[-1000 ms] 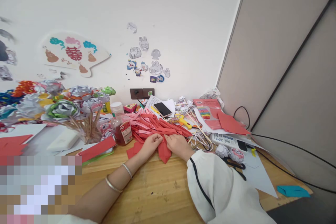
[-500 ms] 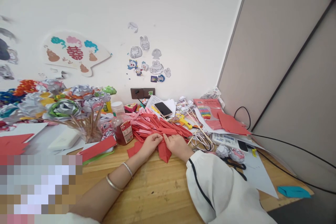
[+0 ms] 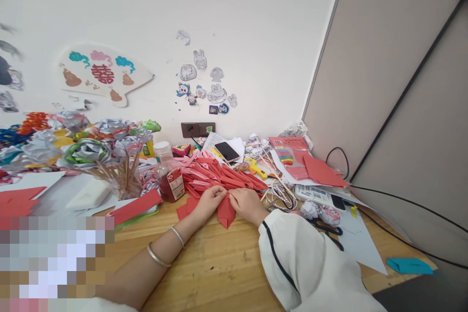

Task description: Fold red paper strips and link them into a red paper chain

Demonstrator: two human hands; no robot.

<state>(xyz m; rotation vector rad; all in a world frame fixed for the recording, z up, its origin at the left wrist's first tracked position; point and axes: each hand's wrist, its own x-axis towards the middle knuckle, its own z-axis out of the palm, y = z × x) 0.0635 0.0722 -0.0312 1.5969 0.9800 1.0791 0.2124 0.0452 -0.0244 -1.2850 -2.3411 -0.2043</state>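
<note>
Head view, from the left: red sheets (image 3: pixel 20 200) lie at the counter's (image 3: pixel 204 268) far side, seemingly unworked. The left hand (image 3: pixel 210 201) pinches the upper end of a red paper piece (image 3: pixel 226 215), which sits between both hands, in front of a heap of folded red strips (image 3: pixel 219 175), apparently finished. The right hand (image 3: pixel 248 203) pinches that piece too; its shaping looks partway, not yet complete. Further right, flat red paper (image 3: pixel 323 171) appears unfolded.
</note>
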